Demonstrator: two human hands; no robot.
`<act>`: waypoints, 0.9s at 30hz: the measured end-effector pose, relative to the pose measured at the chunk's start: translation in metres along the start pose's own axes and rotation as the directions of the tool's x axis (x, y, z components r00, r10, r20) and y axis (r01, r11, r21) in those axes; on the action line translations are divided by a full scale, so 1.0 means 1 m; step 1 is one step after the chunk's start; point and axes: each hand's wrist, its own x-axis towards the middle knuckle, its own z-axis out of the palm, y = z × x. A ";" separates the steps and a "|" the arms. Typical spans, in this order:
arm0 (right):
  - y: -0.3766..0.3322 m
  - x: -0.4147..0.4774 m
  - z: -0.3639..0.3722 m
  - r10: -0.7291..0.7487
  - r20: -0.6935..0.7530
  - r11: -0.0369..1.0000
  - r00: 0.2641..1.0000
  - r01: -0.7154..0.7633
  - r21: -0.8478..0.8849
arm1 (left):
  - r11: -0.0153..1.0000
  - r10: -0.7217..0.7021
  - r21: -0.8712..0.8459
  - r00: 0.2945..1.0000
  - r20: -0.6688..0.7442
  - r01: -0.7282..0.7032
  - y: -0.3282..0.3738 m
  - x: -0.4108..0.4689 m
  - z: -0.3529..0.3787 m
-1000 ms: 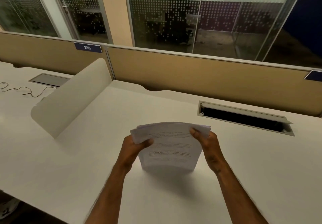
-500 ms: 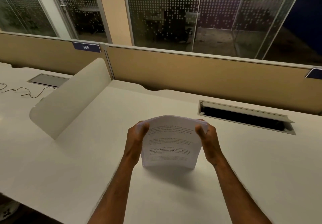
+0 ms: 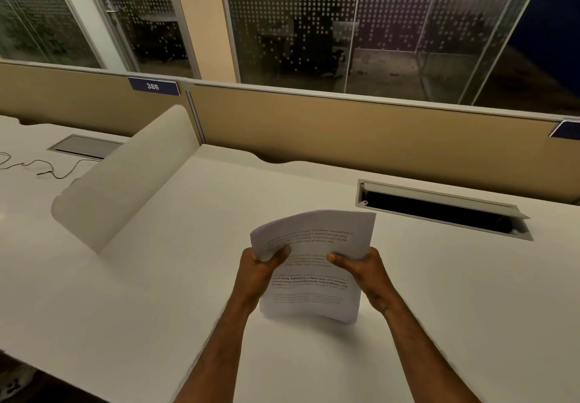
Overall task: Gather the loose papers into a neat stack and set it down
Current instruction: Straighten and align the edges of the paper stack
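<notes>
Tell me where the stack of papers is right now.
In the head view the stack of papers is centre frame, held upright between the left hand and right hand, over the white desk.

i see both forearms reaching forward from the bottom edge, bare, angling in toward each other. my left hand (image 3: 259, 272) curls closed around the left edge of the paper stack (image 3: 312, 264), thumb on the front. my right hand (image 3: 365, 272) clamps the right edge at the same height, thumb pointing inward toward the left hand.
</notes>
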 end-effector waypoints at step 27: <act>-0.022 -0.011 -0.053 -0.069 0.068 0.992 0.995 0.062 0.112 | 0.995 -0.039 0.093 0.981 0.190 0.021 0.030 0.018 -0.095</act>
